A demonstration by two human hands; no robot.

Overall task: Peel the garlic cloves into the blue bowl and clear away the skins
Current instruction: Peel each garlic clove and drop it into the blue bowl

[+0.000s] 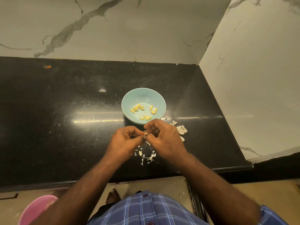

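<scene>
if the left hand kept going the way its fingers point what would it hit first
Likely the right hand: the left hand points its fingers right, at the small garlic clove both hands pinch, and the right hand's fingers are directly beyond.

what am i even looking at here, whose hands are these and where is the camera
There is no machine: a person works with bare hands, and the one picture comes from a wide-angle camera on their head, looking forward and down. The left hand and right hand meet over a black counter and together pinch a small garlic clove, apparently peeling it. Just beyond them stands a blue bowl holding about a dozen peeled yellow cloves. Torn white skins lie on the counter under the hands, with larger pieces to the right of the bowl. A pink object shows at bottom left, below the counter.
</scene>
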